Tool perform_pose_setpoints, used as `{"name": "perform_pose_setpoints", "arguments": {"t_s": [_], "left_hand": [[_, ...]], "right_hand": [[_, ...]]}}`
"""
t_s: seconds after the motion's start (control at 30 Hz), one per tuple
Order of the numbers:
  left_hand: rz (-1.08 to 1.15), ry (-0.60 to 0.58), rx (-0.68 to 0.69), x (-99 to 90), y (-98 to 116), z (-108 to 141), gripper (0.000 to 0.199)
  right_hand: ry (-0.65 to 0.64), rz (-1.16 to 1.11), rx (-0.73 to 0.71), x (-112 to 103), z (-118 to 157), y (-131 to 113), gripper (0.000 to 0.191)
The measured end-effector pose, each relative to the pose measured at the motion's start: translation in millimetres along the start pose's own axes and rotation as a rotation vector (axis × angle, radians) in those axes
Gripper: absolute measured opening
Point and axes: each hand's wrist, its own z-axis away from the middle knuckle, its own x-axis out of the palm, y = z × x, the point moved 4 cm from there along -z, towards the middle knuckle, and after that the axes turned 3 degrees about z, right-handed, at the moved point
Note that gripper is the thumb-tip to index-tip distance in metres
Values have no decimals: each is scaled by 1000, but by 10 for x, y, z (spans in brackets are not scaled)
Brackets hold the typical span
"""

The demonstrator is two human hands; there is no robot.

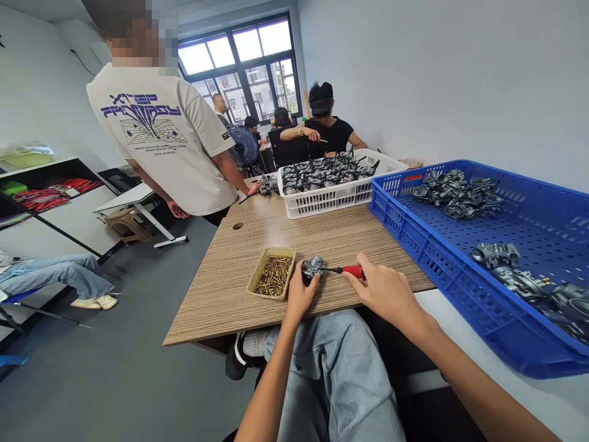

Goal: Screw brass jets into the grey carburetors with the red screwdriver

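My left hand (301, 290) is closed around a small grey metal carburetor (315, 266) just above the wooden table (221, 294). A screwdriver (353, 271) with a red and black handle is in the grip of my right hand (384, 291). Its dark shaft points left and its tip meets the carburetor, though the exact contact spot is too small to make out. Close to my left hand stands a small tan tray (251, 286) filled with brass-coloured slender parts (275, 275).
A white basket (331, 202) packed with carburetors stands at the table's far side. To my right, a blue crate (414, 255) holds several more carburetors (460, 193). A person in a white shirt (156, 141) stands at the far left edge; another in black (338, 136) sits behind the basket.
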Motion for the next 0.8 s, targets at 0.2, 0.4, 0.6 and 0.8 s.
{"name": "perform_pose_setpoints", "arguments": {"t_s": [0.2,0.4,0.6,0.8], "left_hand": [[-3,4,0,-5,5,0,51],[3,11,13,0,0,4,51],[7,15,7,-6,0,11,52],[29,13,5,-7,13,18,52]], "right_hand": [[7,-50,48,31,-13,12,31],[-38,-261,-149,31,0,66,21],[-58,-330,-237,26,20,63,13],[-1,-99,-55,12,-15,24,23]]}}
